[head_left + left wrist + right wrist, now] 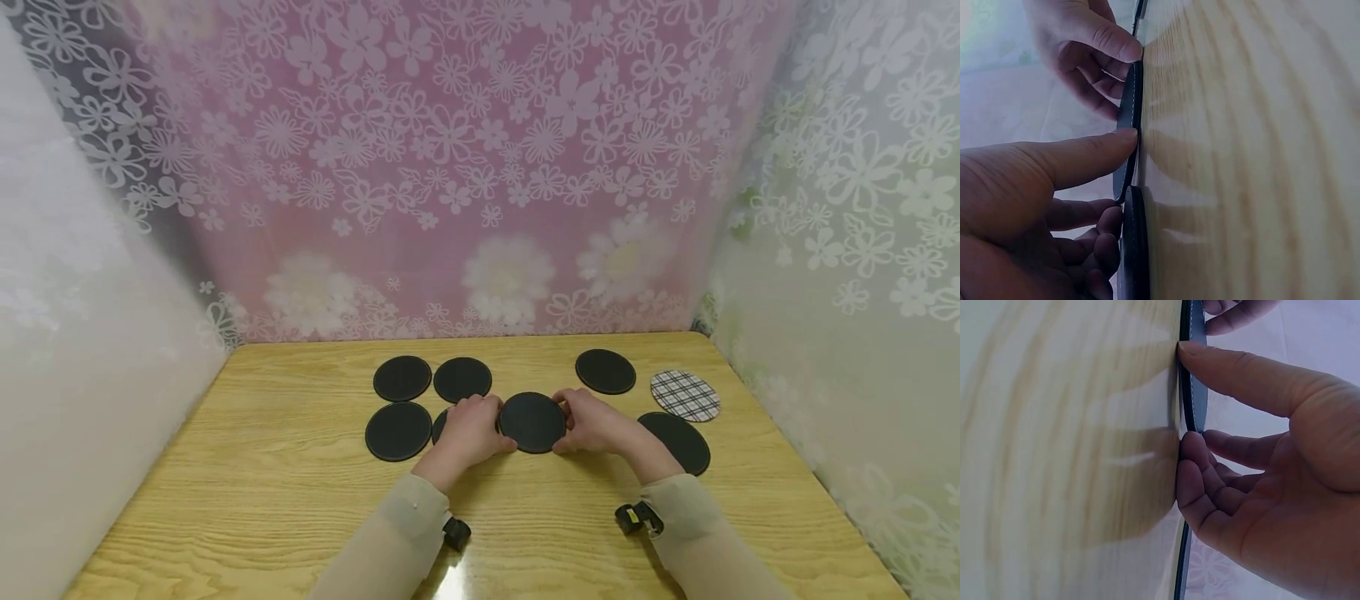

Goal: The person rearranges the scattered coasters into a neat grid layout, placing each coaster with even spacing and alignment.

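I see left hand [471,427] and right hand [597,423], fingers part-curled, pinching black disc [532,422] by rim; lopsided release might nudge neighbouring disc [440,423].

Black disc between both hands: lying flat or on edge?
Roughly flat: the black disc shows its face upward, between left hand and right hand. Full contact with the table: cannot tell.

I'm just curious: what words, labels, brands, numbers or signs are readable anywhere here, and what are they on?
None can be read in any view.
Yellow mark on the black wrist device by the right sleeve: too small to tell whether it carries text.
Black disc held between both hands: no lettering visible.
Plaid disc: only crossing lines.
Pink backdrop: flower patterns, no writing visible.
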Motion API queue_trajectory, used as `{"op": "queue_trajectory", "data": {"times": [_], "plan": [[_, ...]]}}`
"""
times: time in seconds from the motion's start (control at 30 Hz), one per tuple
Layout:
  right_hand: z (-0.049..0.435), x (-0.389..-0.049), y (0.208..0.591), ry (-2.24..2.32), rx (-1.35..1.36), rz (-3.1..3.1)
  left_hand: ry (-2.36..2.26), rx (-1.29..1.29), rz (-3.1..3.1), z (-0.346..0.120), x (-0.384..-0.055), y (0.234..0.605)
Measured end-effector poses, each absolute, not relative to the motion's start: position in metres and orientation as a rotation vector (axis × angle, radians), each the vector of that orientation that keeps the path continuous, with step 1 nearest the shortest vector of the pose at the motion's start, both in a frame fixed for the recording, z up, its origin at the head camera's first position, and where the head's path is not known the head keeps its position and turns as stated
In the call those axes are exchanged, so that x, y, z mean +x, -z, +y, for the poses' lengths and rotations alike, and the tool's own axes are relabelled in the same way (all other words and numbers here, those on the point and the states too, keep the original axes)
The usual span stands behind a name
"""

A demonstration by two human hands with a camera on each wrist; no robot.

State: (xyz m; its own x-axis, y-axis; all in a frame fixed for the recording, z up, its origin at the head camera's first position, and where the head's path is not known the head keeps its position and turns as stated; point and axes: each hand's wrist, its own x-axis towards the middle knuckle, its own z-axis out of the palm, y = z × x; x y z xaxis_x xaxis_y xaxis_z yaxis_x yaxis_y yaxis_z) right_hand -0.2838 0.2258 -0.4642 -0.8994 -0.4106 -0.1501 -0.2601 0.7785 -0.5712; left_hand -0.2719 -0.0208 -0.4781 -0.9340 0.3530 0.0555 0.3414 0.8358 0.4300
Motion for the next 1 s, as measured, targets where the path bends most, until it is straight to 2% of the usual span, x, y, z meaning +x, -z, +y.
{"op": "queue_trajectory", "data": {"times": [0.17, 0.33, 0.47, 0.63, 0.7, 0.83, 1.0], "plan": [[0.228, -0.282, 0.462, 0.779, -0.564, 2.700, -0.674, 0.599, 2.975, -0.023, -0.275, 0.479], [0.229, -0.282, 0.463, 0.772, -0.567, 2.691, -0.709, 0.635, 2.947, -0.027, -0.292, 0.500], [0.230, -0.283, 0.464, 0.774, -0.583, 2.685, -0.701, 0.618, 2.913, -0.028, -0.282, 0.486], [0.231, -0.282, 0.463, 0.777, -0.578, 2.668, -0.666, 0.661, 2.928, -0.030, -0.295, 0.505], [0.232, -0.282, 0.461, 0.783, -0.576, 2.654, -0.661, 0.668, 2.928, -0.030, -0.294, 0.504], [0.234, -0.281, 0.460, 0.797, -0.567, 2.637, -0.623, 0.647, 2.919, -0.028, -0.274, 0.474], [0.234, -0.280, 0.459, 0.802, -0.575, 2.635, -0.606, 0.661, 2.917, -0.029, -0.273, 0.473]]}}
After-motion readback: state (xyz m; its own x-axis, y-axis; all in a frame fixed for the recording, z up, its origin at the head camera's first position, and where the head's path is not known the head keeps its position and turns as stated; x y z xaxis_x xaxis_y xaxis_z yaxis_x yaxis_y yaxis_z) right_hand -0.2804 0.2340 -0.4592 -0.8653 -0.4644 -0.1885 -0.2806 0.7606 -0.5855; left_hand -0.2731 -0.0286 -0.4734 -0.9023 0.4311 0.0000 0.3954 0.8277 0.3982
